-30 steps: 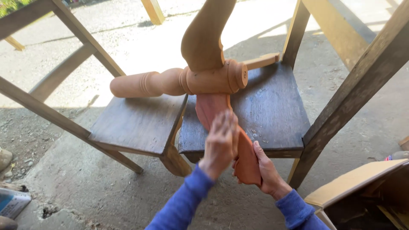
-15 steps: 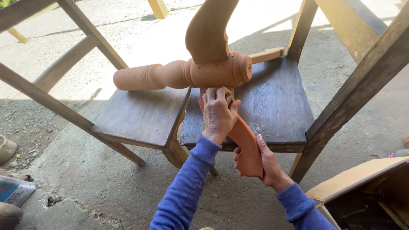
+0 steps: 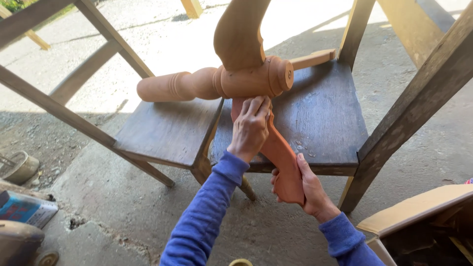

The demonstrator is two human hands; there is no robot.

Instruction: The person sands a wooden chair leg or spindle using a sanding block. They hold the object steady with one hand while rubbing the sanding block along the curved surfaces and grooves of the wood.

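Reddish-brown turned wooden pedestal (image 3: 236,81) lies sideways, its curved leg (image 3: 281,152) pointing down, apparently freshly stained.

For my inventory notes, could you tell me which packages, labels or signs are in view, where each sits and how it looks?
Carton: on the ground at far left, flat, blue with red print on a pale face.
Cardboard box: bottom right corner, tan, flap open, dark inside.
No signs or screens in view.

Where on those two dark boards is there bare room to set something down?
The right dark board is bare between the curved leg and the right post. The left dark board is bare in front of the turned column. It is crowded at the hub, where the left hand presses.
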